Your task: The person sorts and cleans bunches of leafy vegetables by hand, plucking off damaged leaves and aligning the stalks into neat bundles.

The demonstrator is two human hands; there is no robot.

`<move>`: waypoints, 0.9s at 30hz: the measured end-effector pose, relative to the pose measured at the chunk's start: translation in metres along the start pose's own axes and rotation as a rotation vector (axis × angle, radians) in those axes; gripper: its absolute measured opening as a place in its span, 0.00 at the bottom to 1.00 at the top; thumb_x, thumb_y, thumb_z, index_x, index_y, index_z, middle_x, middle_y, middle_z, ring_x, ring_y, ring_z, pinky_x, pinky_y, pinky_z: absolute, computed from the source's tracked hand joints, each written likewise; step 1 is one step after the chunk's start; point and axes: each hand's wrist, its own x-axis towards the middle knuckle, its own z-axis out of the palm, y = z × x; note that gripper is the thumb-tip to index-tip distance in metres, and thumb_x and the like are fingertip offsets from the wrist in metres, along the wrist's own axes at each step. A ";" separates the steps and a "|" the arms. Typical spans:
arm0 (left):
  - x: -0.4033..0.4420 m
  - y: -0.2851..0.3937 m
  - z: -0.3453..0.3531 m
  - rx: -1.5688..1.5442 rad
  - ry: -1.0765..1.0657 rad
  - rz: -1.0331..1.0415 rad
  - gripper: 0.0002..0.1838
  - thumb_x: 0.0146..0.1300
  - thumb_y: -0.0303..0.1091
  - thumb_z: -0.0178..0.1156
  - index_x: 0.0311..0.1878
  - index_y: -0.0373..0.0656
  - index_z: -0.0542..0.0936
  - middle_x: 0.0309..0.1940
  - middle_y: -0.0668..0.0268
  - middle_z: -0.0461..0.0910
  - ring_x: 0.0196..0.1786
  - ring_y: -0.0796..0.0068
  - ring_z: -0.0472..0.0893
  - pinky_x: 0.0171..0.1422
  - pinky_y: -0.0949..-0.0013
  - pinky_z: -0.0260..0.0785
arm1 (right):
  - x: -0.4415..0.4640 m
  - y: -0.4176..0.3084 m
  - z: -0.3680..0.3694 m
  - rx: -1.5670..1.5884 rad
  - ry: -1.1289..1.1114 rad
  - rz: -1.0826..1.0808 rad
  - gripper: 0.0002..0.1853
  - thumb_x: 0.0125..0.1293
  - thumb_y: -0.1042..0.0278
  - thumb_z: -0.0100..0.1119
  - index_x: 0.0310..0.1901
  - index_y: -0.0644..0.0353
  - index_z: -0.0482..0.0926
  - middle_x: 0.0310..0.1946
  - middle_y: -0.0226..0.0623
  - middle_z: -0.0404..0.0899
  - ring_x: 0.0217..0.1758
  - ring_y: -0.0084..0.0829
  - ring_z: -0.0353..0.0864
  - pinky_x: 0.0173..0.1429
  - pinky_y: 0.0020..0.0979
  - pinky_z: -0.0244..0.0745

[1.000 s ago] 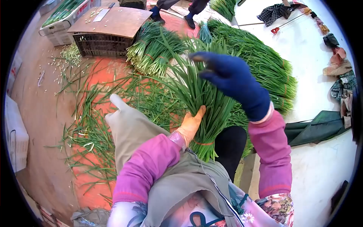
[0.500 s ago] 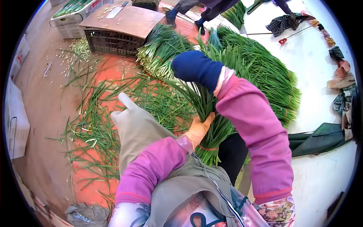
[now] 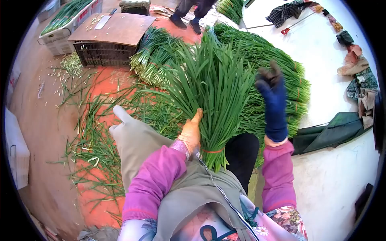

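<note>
In an orange glove, my left hand (image 3: 190,131) grips a bunch of Chinese chives (image 3: 219,92) from its left side, just above the red band (image 3: 212,151) round its stems. The leaves fan out upward and the stem ends point toward my lap. Some of my left fingers are hidden behind the leaves. My right hand (image 3: 273,92), in a blue glove with brownish fingertips, is raised to the right of the bunch, apart from it. Its fingers point up, bent and a little spread, slightly blurred, with nothing visible in them.
Banded chive bunches (image 3: 277,88) lie in a long heap beyond my right hand. Another chive pile (image 3: 155,56) rests beside a dark crate (image 3: 104,54) with a board and a knife (image 3: 103,22) on top. Loose leaves (image 3: 96,144) litter the floor. A person's legs (image 3: 189,12) stand at the back.
My right hand has moved from over the bunch's leaves to the right, and its fingers now point up. The bunch stands fuller in view, still in my left hand. The person behind has shifted.
</note>
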 end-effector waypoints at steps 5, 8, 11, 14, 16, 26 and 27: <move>0.032 -0.029 -0.023 -0.050 -0.154 0.099 0.27 0.64 0.51 0.52 0.59 0.40 0.68 0.52 0.61 0.74 0.50 0.67 0.76 0.55 0.63 0.69 | -0.047 0.081 0.017 -0.298 -0.020 0.074 0.47 0.51 0.62 0.67 0.67 0.63 0.46 0.58 0.42 0.64 0.55 0.29 0.68 0.59 0.30 0.64; 0.009 -0.019 0.000 -0.085 -0.123 0.066 0.22 0.62 0.40 0.56 0.56 0.40 0.69 0.49 0.63 0.75 0.48 0.68 0.76 0.53 0.63 0.70 | -0.037 0.088 0.030 -0.232 0.083 0.224 0.40 0.51 0.62 0.66 0.63 0.65 0.57 0.50 0.41 0.72 0.47 0.27 0.73 0.53 0.27 0.68; -0.002 -0.001 0.013 0.126 -0.311 0.304 0.22 0.59 0.30 0.57 0.57 0.39 0.68 0.49 0.63 0.75 0.48 0.69 0.76 0.53 0.65 0.71 | -0.033 0.084 0.028 0.026 -0.100 0.359 0.26 0.52 0.63 0.64 0.52 0.67 0.71 0.39 0.37 0.79 0.39 0.25 0.76 0.46 0.27 0.70; 0.000 0.010 0.021 0.140 -0.199 0.260 0.20 0.55 0.24 0.58 0.53 0.36 0.71 0.45 0.62 0.77 0.46 0.68 0.78 0.51 0.65 0.72 | -0.043 0.075 0.029 -0.060 -0.117 0.284 0.18 0.51 0.65 0.65 0.42 0.66 0.77 0.34 0.36 0.81 0.36 0.29 0.79 0.43 0.30 0.72; 0.008 0.007 0.014 0.013 -0.108 0.145 0.16 0.55 0.26 0.57 0.48 0.35 0.74 0.42 0.60 0.79 0.44 0.64 0.79 0.51 0.61 0.73 | -0.053 0.076 0.017 -0.020 -0.023 0.317 0.17 0.51 0.67 0.64 0.41 0.66 0.77 0.34 0.34 0.81 0.36 0.28 0.79 0.42 0.30 0.73; 0.005 0.002 0.001 -0.203 0.099 -0.078 0.17 0.60 0.39 0.54 0.49 0.39 0.75 0.44 0.59 0.79 0.43 0.59 0.78 0.51 0.56 0.70 | -0.125 0.092 -0.049 0.235 0.469 0.359 0.19 0.53 0.73 0.58 0.49 0.67 0.74 0.44 0.37 0.77 0.46 0.29 0.77 0.52 0.29 0.71; 0.005 0.002 0.001 -0.177 0.096 -0.077 0.18 0.60 0.40 0.54 0.49 0.40 0.75 0.44 0.60 0.79 0.44 0.59 0.78 0.51 0.55 0.70 | -0.128 0.091 -0.048 0.256 0.505 0.370 0.20 0.53 0.73 0.58 0.49 0.67 0.73 0.44 0.37 0.77 0.46 0.30 0.77 0.52 0.29 0.71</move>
